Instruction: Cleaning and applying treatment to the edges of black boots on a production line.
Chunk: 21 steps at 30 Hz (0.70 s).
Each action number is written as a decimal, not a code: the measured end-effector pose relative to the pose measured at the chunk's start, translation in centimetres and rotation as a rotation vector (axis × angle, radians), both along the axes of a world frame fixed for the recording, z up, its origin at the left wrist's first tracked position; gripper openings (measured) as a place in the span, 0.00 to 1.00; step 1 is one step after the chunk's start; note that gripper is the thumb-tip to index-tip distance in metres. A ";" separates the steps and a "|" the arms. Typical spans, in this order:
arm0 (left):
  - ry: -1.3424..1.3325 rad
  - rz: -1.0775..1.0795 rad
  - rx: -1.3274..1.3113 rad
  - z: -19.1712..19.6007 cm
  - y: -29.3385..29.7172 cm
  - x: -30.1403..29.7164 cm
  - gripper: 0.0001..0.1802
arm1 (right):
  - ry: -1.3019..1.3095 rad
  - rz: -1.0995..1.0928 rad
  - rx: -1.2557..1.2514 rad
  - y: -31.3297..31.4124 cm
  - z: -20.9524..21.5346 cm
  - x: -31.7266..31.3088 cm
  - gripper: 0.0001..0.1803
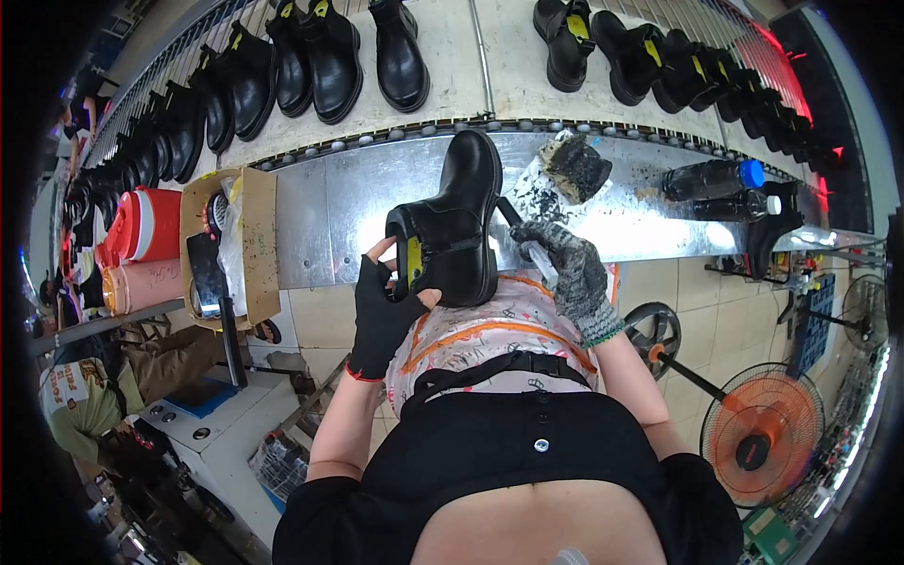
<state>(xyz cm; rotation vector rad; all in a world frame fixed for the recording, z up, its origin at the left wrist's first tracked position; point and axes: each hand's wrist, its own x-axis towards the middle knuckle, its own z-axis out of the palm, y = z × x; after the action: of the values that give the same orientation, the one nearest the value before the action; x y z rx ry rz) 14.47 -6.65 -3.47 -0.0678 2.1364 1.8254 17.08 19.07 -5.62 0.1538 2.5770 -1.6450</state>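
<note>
A black ankle boot (448, 202) is held on its side over the bench's near edge, toe pointing away and sole to the right. My left hand (384, 306), in a black glove with bare fingertips, grips it at the collar, beside the yellow pull tab. In a grey knitted glove with dark stains, my right hand (572, 268) is closed around a thin tool (509, 211) with a dark flat tip and a pale handle. That tip lies at the boot's sole edge; whether it touches cannot be made out.
A blackened block (576, 169) rests on stained white material on the metal bench (325, 212). Two dark bottles (713, 179) lie at the right. A cardboard box (259, 250) and red jug (151, 224) stand left. Boots line the conveyor (452, 47) beyond; an orange fan (761, 435) stands right.
</note>
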 end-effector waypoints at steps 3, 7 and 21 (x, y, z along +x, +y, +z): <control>-0.123 0.024 0.081 -0.3 -0.2 0.5 0.42 | 0.106 0.056 -0.019 -0.7 0.7 0.9 0.12; -0.402 0.087 0.251 0.4 0.1 1.1 0.36 | 0.062 0.148 0.069 -0.7 2.0 1.6 0.14; -0.325 0.060 0.209 -1.0 1.0 1.8 0.34 | -0.185 0.210 -0.161 2.9 5.0 1.6 0.19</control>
<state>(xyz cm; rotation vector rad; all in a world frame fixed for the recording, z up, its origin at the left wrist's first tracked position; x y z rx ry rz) 16.29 -5.68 -4.48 -0.3564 1.7321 1.9098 18.73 21.96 -0.60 0.0227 2.2314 -1.6659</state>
